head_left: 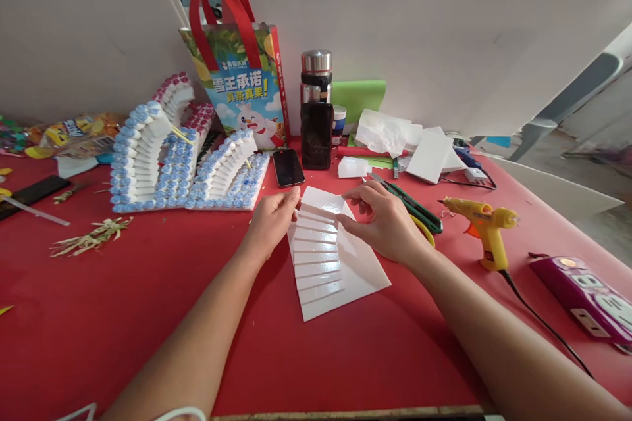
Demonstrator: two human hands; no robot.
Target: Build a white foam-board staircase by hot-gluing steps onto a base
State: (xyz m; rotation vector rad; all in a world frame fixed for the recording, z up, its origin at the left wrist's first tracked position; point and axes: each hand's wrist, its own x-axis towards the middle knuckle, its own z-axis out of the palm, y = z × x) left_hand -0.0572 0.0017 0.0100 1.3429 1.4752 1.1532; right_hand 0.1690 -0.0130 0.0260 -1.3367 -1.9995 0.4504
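A white sheet (363,270) lies on the red table in front of me. On its left part, several narrow glossy white card strips (316,268) stand on edge in a curved, fan-like row. My left hand (271,220) pinches the left end of the topmost strip (318,212) between thumb and fingers. At that strip's other end, my right hand (382,217) has its thumb against the edge and its forefinger bent above. The right fingers' exact contact is partly hidden.
Right of my hands lie a green utility knife (415,204), a yellow glue gun (486,227) and a purple power strip (582,296). Behind stand a phone (289,167), a thermos (316,72) and a gift bag (247,92). Blue-tipped white fan structures (143,164) stand left.
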